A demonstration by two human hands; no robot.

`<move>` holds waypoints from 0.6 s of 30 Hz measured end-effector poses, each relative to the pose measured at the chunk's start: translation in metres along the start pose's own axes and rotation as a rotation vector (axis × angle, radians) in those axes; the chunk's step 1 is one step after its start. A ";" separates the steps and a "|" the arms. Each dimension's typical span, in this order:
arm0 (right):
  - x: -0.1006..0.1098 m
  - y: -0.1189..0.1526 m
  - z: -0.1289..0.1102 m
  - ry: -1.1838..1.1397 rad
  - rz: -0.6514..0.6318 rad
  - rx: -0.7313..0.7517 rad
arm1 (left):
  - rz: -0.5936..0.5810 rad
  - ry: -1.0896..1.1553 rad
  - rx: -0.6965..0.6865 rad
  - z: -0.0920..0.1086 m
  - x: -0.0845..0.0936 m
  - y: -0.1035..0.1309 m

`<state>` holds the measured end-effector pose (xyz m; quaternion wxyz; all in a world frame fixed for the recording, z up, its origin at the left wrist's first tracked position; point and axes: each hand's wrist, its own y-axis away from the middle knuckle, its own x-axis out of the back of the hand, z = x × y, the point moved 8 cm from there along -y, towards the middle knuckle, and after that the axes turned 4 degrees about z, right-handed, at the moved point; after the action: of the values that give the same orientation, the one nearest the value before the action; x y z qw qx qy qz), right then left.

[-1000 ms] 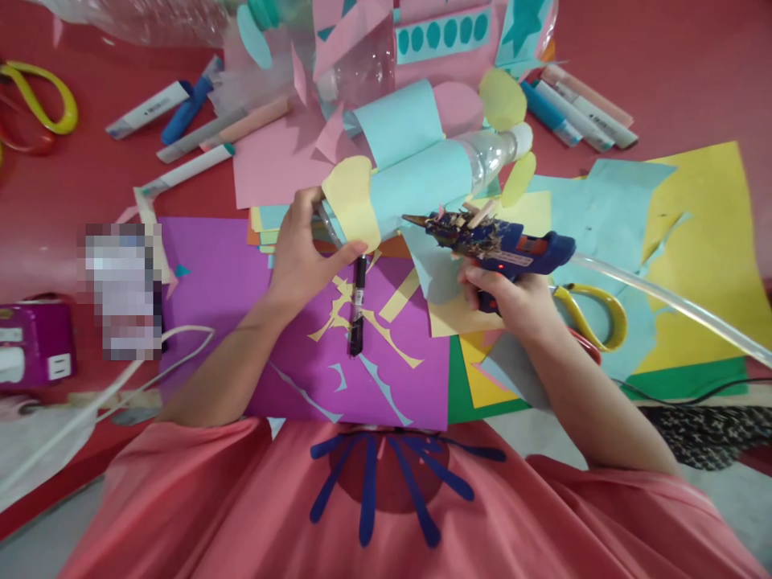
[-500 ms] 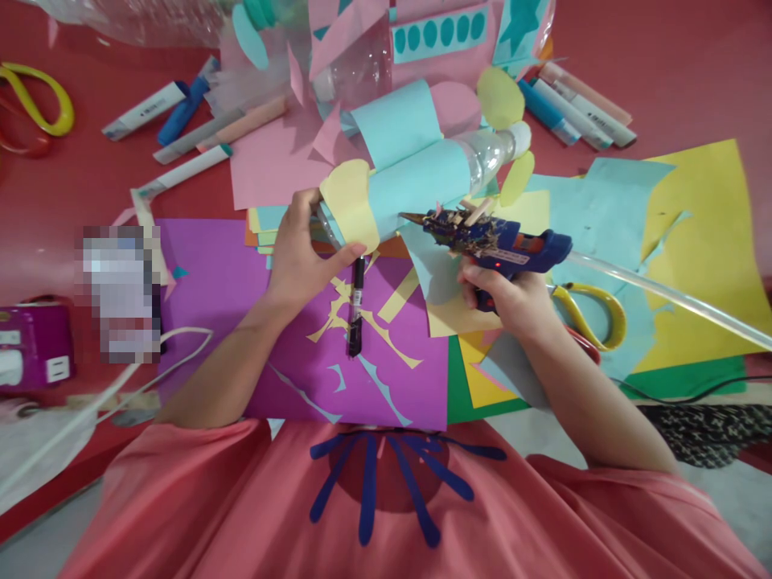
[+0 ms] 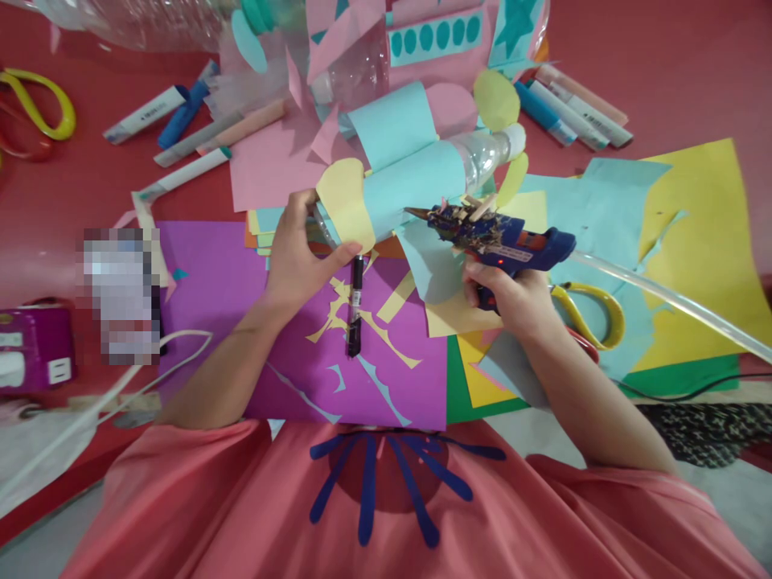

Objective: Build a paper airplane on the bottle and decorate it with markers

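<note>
My left hand (image 3: 301,253) is closed round the base end of a clear plastic bottle (image 3: 479,161) that lies tilted, its white cap toward the upper right. Light blue paper (image 3: 416,183) wraps the bottle's middle, and a pale yellow paper piece (image 3: 345,203) sits at its base end, by my left thumb. My right hand (image 3: 507,293) grips a dark blue glue gun (image 3: 512,245) crusted with scraps and lit by a small red light. Its nozzle points left, close to the blue paper; whether it touches, I cannot tell. A clear glue stick (image 3: 675,301) juts from the gun's back.
A black marker (image 3: 355,310) and paper offcuts lie on purple paper (image 3: 211,281). Yellow-handled scissors (image 3: 609,318) rest beside my right wrist. Several markers (image 3: 572,112) and pink paper-covered bottles lie farther back. A white cord (image 3: 181,334) crosses at left, near a blurred phone-like object (image 3: 124,297).
The glue gun has shifted slightly right, away from the bottle's base end. My left hand keeps its hold on the bottle, and the whole view has drifted a little.
</note>
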<state>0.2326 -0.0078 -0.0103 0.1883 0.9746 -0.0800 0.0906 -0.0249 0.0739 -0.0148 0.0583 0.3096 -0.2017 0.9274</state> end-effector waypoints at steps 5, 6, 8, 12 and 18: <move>0.002 0.000 -0.003 0.033 -0.010 0.024 | 0.003 0.014 0.016 0.001 0.002 -0.001; 0.002 0.000 -0.003 0.033 -0.013 0.020 | -0.003 0.025 0.017 0.001 0.002 -0.001; 0.002 0.001 -0.004 0.032 -0.015 0.006 | -0.008 0.046 0.010 0.001 0.002 -0.002; 0.004 0.001 -0.004 0.022 0.004 -0.010 | -0.003 0.058 0.002 -0.002 0.002 -0.002; 0.007 -0.001 0.000 -0.015 0.031 0.000 | 0.014 0.026 0.005 -0.005 0.005 -0.001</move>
<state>0.2400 -0.0074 -0.0089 0.1863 0.9739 -0.0966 0.0864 -0.0316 0.0770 -0.0154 0.0538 0.2965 -0.2006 0.9322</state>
